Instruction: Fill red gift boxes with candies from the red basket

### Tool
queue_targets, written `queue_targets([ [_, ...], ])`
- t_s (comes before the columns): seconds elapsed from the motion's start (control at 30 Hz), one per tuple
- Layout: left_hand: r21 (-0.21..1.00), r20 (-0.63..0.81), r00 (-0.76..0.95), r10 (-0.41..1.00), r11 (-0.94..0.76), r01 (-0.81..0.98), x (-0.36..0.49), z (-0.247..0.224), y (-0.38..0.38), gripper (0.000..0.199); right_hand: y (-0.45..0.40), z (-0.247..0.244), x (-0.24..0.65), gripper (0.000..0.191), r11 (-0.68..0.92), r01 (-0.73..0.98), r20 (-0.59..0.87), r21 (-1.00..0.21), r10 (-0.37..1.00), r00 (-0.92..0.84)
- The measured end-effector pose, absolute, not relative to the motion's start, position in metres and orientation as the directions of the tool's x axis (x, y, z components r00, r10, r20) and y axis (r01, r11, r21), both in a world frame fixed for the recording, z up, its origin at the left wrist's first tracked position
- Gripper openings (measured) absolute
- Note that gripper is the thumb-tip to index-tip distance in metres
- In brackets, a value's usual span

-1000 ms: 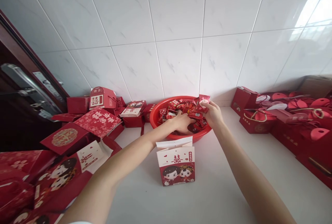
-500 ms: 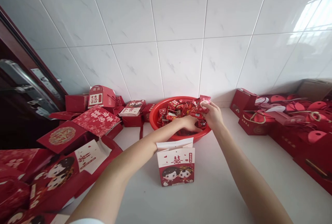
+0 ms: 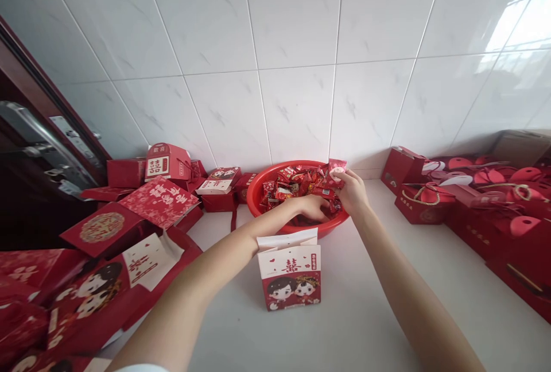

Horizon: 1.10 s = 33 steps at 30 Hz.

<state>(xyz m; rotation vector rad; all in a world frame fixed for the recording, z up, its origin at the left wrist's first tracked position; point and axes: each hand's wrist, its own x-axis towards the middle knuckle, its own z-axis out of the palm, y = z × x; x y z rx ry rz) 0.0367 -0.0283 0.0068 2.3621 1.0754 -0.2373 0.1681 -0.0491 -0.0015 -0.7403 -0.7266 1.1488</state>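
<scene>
A red plastic basket [image 3: 255, 194] full of small wrapped candies [image 3: 284, 193] stands against the tiled wall. My left hand [image 3: 315, 206] reaches down into it, its fingers curled among the candies and the fingertips hidden. Above the basket's right rim my right hand [image 3: 353, 191] pinches a red and pink candy packet [image 3: 337, 171] between thumb and fingers. In front of the basket an upright gift box [image 3: 290, 280], white above and red below with two cartoon figures, has its top flaps raised. Neither hand touches that box.
Red gift boxes [image 3: 157, 200] are piled along the left side of the white counter [image 3: 344, 314]. Red boxes with rope handles [image 3: 424, 202] line the right side. At the far left is a dark door with a metal handle [image 3: 38, 131].
Both hands keep nearly the same positions over the basket. The packet in my right hand has tilted and shifted slightly; the whole view has drifted a little.
</scene>
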Motion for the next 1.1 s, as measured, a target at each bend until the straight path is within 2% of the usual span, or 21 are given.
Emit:
queue_targets([
  [0.1,0.349,-0.378,0.664,0.645,-0.565,0.748,0.039,0.006,-0.034,0.032,-0.050,-0.001,0.168,0.019,0.240,-0.526,0.121,-0.816,0.961,0.250],
  [0.27,0.316,-0.427,0.668,0.610,-0.591,0.742,0.038,0.011,-0.037,0.026,-0.051,-0.001,0.168,0.024,0.238,-0.539,0.135,-0.808,0.965,0.223],
  [0.43,0.381,-0.417,0.701,0.578,-0.589,0.713,0.031,0.009,-0.031,0.023,-0.050,-0.001,0.168,0.025,0.229,-0.529,0.128,-0.817,0.967,0.220],
  [0.6,0.455,-0.474,0.683,0.556,-0.509,0.730,0.030,0.009,-0.027,0.035,-0.052,0.002,0.167,0.022,0.218,-0.528,0.103,-0.821,0.966,0.239],
  [0.77,0.477,-0.556,0.617,0.557,-0.394,0.785,0.030,0.021,-0.033,0.012,-0.052,0.002,0.167,0.021,0.220,-0.517,0.113,-0.827,0.967,0.230],
  [0.87,0.548,-0.521,0.654,0.549,-0.373,0.749,0.028,0.026,-0.035,0.006,-0.052,0.001,0.167,0.022,0.223,-0.526,0.114,-0.821,0.966,0.231],
  [0.97,0.654,-0.446,0.704,0.553,-0.336,0.678,0.024,0.024,-0.032,0.008,-0.051,0.001,0.167,0.019,0.222,-0.522,0.125,-0.823,0.969,0.215],
  [1.1,0.731,-0.380,0.705,0.599,-0.272,0.625,0.016,0.018,-0.026,0.010,-0.052,0.001,0.167,0.018,0.213,-0.530,0.110,-0.821,0.969,0.219],
])
